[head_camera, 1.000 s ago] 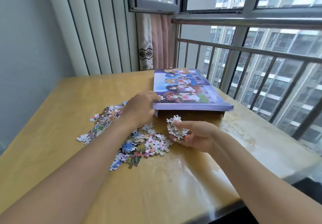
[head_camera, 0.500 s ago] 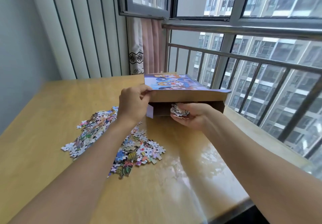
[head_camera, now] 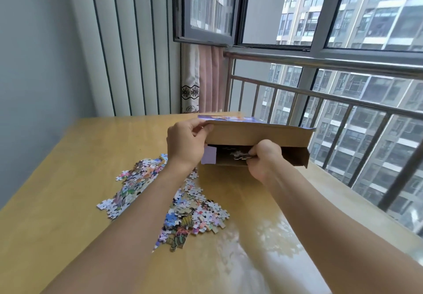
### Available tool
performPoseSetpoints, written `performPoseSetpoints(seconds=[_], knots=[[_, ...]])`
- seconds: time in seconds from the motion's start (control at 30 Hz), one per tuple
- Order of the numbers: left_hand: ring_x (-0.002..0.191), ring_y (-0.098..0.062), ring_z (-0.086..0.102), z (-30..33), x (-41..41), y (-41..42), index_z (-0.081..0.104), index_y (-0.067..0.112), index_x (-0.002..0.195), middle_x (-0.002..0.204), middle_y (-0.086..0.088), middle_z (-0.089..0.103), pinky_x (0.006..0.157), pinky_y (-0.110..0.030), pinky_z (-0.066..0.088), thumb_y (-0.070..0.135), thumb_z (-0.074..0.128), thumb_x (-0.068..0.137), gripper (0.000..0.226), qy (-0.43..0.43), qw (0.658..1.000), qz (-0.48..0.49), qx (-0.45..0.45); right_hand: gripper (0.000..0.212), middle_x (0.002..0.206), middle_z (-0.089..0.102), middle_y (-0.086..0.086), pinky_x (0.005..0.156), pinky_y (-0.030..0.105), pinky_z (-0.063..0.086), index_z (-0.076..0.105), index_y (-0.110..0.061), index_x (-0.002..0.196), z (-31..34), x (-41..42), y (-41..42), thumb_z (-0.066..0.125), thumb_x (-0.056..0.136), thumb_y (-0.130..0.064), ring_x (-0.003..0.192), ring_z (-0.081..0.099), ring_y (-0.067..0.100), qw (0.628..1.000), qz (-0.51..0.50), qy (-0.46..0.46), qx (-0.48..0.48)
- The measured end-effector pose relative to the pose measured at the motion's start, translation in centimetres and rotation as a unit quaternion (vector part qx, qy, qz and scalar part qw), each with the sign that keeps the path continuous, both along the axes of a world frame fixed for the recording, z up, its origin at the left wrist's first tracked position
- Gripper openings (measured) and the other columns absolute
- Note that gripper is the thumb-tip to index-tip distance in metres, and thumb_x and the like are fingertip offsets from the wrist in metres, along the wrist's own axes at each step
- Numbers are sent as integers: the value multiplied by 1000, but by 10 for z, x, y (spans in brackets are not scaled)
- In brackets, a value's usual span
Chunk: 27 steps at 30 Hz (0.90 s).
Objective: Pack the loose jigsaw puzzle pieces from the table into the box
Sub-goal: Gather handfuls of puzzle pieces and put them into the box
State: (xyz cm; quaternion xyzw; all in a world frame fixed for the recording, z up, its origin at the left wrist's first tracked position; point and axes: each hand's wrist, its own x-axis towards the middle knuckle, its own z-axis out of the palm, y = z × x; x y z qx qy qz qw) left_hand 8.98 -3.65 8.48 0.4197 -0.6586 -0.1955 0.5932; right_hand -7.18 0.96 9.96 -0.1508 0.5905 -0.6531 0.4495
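The puzzle box (head_camera: pixel 295 156) stands at the table's far edge, its brown cardboard lid (head_camera: pixel 256 133) tilted up at the near side. My left hand (head_camera: pixel 185 142) grips the lid's near left corner and holds it raised. My right hand (head_camera: pixel 263 156) is at the box opening, fingers curled round a small clump of puzzle pieces (head_camera: pixel 241 155) just inside it. A spread of loose coloured puzzle pieces (head_camera: pixel 196 211) lies on the table under and left of my left forearm.
The wooden table (head_camera: pixel 57 202) has a glossy worn patch on its near right part. A metal railing (head_camera: pixel 343 101) and windows run close behind and to the right of the box. A curtain (head_camera: pixel 206 78) hangs in the far corner.
My left hand has lifted the lid higher. My right hand has carried its handful of pieces from above the table into the box opening.
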Motion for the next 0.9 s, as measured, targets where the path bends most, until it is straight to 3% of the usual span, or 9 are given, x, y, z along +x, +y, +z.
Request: performPoseSetpoints(seconds=[0.07, 0.1, 0.2, 0.37, 0.43, 0.53, 0.67, 0.77, 0.9], knots=[[65, -20, 70, -1, 2, 0, 79, 19, 99, 77, 6, 72, 67, -42, 61, 27, 74, 88, 14, 8, 1000, 0, 9, 42, 84, 47, 9, 43, 18, 45, 46, 8, 137, -7, -6, 4, 36, 96, 11, 66, 46, 16, 991, 59, 121, 15], [62, -18, 70, -1, 2, 0, 79, 20, 98, 76, 6, 72, 65, -41, 61, 27, 74, 88, 14, 10, 1000, 0, 12, 41, 82, 47, 9, 49, 20, 46, 44, 10, 138, -12, -11, 5, 37, 97, 8, 66, 47, 16, 982, 77, 173, 22], [55, -14, 69, 0, -2, 2, 79, 22, 94, 73, 7, 72, 62, -38, 61, 29, 75, 87, 11, 14, 1000, -5, 23, 35, 97, 56, 14, 64, 28, 43, 53, -2, 127, -25, -26, 10, 37, 96, 0, 75, 51, 21, 936, 78, 336, 76], [55, -16, 69, -1, -6, 4, 79, 22, 92, 72, 5, 71, 58, -31, 60, 29, 75, 87, 9, 12, 1000, -10, 26, 52, 103, 67, 8, 50, 22, 44, 64, -11, 125, -34, -54, 22, 38, 84, 8, 77, 60, 21, 840, 149, 518, 55], [55, -15, 69, -1, -6, 4, 79, 21, 94, 72, 7, 71, 54, -23, 57, 28, 75, 87, 10, 15, 1000, -11, 23, 53, 113, 72, 5, 61, 12, 46, 67, -14, 128, -36, -57, 31, 45, 84, 7, 88, 65, 19, 781, 129, 611, -19], [55, -13, 69, 0, -6, 3, 79, 20, 96, 73, 9, 70, 48, -12, 49, 27, 75, 87, 12, 27, 999, -14, 22, 43, 116, 73, -2, 86, 26, 52, 70, -17, 125, -43, -52, 42, 59, 87, -1, 104, 67, 19, 675, 116, 720, -112], [55, -14, 69, -2, -6, 3, 79, 20, 97, 74, 8, 71, 49, -14, 51, 26, 75, 87, 13, 25, 999, -16, 23, 44, 131, 66, -7, 88, 33, 53, 60, -25, 137, -53, -44, 44, 54, 98, -45, 114, 64, 19, 549, 182, 815, -34], [55, -12, 69, -2, -7, 3, 79, 19, 98, 76, 7, 71, 49, -13, 50, 27, 75, 88, 14, 21, 999, -15, 22, 71, 136, 61, -5, 86, 36, 52, 50, -29, 142, -52, -47, 32, 38, 91, -76, 116, 61, 21, 529, 209, 822, 17], [54, -10, 69, -3, -8, 4, 78, 18, 99, 76, 7, 71, 48, -12, 49, 26, 75, 87, 14, 22, 999, -24, 24, 91, 147, 53, -7, 99, 36, 46, 42, -41, 147, -38, -60, 0, 20, 77, -94, 126, 52, 18, 588, 314, 743, 56]])
